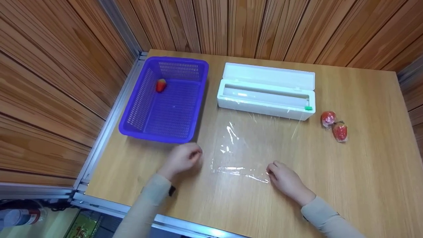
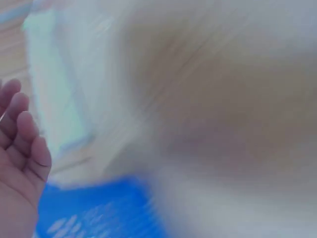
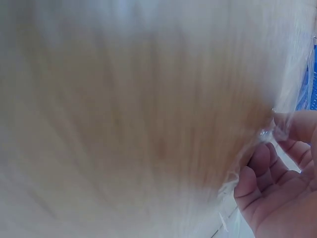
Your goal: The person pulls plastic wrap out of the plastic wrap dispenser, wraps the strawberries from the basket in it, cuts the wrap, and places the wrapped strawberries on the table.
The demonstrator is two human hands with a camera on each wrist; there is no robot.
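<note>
A sheet of clear cling film (image 1: pixel 251 145) stretches over the table from a white film dispenser (image 1: pixel 261 109), whose lid stands raised. My right hand (image 1: pixel 287 180) pinches the film's near right corner; in the right wrist view the film (image 3: pixel 281 130) bunches between thumb and fingers. Left of the sheet, my left hand (image 1: pixel 181 159) hovers by the near end of the purple basket (image 1: pixel 172 115) with its fingers loosely curled. The left wrist view shows relaxed fingers (image 2: pixel 27 126) holding nothing. One strawberry (image 1: pixel 161 85) lies in the basket.
Two film-wrapped strawberries, one (image 1: pixel 328 118) just behind the other (image 1: pixel 340 132), lie right of the dispenser. A green slider (image 1: pixel 308 108) sits at the dispenser's right end. Wood-panelled walls (image 1: pixel 244 26) close off the back and left. A metal rail (image 1: pixel 109 127) edges the table's left side.
</note>
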